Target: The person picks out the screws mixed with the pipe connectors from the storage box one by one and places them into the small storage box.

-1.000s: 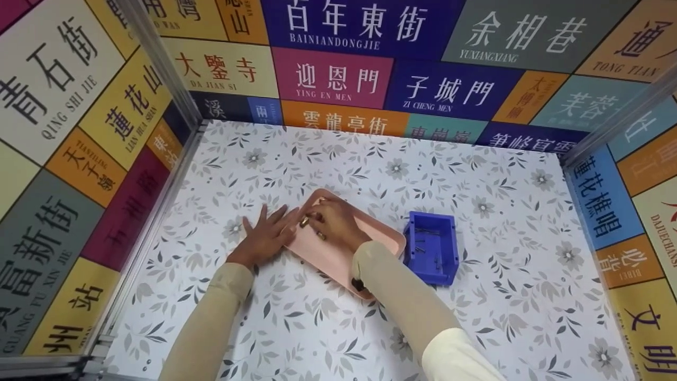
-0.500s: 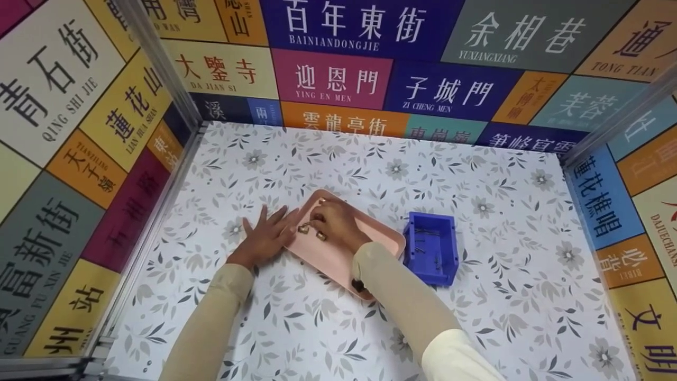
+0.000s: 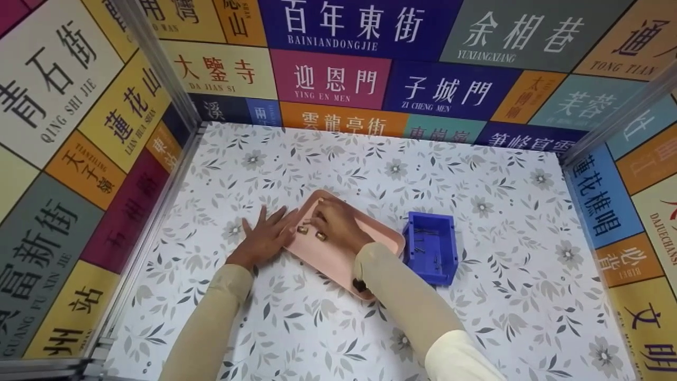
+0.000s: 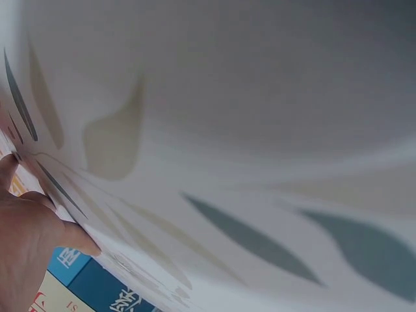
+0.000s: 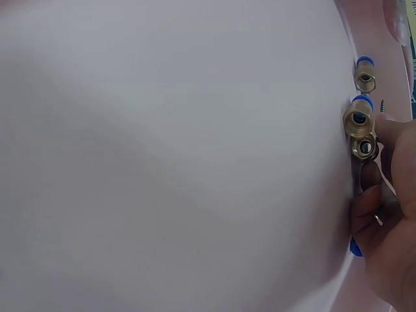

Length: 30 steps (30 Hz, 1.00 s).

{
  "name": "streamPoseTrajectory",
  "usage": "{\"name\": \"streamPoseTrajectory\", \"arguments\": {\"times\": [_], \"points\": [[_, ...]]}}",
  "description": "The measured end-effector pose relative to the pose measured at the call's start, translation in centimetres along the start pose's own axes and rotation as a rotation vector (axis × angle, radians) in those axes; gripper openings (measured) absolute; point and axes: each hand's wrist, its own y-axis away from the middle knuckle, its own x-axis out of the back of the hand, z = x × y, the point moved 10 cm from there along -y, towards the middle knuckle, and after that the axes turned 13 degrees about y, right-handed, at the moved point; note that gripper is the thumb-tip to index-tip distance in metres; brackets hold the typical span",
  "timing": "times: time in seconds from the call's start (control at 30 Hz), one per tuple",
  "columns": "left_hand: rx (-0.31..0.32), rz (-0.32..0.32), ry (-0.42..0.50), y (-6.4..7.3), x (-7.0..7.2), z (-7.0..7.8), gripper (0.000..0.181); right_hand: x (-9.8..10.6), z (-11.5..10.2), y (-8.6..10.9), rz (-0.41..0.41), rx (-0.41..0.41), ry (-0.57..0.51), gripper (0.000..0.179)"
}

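Observation:
My left hand [image 3: 262,238] lies with spread fingers, its fingertips on the left rim of a pink tray [image 3: 330,262]. My right hand [image 3: 338,222] is inside the tray with curled fingers. Out of its grip sticks a thin threaded screw [image 5: 382,106]; the rest of it is hidden. Just left of the fingers lie brass fittings [image 3: 321,236] with blue collars, another fitting [image 3: 302,229] nearer the rim. In the right wrist view a further fitting [image 5: 365,147] is close against the fingertips. The left wrist view shows the left hand [image 4: 29,244] only at its edge.
A blue bin [image 3: 431,251] with several screws [image 3: 419,248] stands right of the tray. Flower-patterned cloth [image 3: 502,312] covers the table. Sign-printed walls [image 3: 333,79] enclose the left, back and right sides.
A fitting that was at my right fingertips a second ago now lies in the tray near the left rim. The right fingers have drawn slightly away from it. The left hand stays put.

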Motion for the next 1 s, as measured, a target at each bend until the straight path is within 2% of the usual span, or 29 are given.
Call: {"name": "streamPoseTrajectory", "arguments": {"times": [0.27, 0.53, 0.73, 0.83, 1.0], "points": [[0.002, 0.002, -0.002, 0.1, 0.1, 0.0, 0.056, 0.1, 0.3, 0.5, -0.04, -0.03, -0.067, 0.013], [0.002, 0.004, -0.006, 0.2, 0.1, 0.0, 0.056, 0.8, 0.5, 1.0, -0.041, -0.033, -0.136, 0.01], [0.002, 0.0, -0.001, 0.2, 0.2, 0.2, 0.057, 1.3, 1.1, 1.5, -0.063, -0.064, -0.25, 0.011], [-0.001, -0.007, 0.002, 0.2, 0.1, 0.1, 0.057, 1.8, 1.4, 1.6, -0.046, -0.068, -0.272, 0.01], [0.005, -0.015, 0.007, 0.0, 0.0, 0.0, 0.059, 3.2, 1.7, 1.7, 0.014, -0.052, -0.235, 0.008]]}}
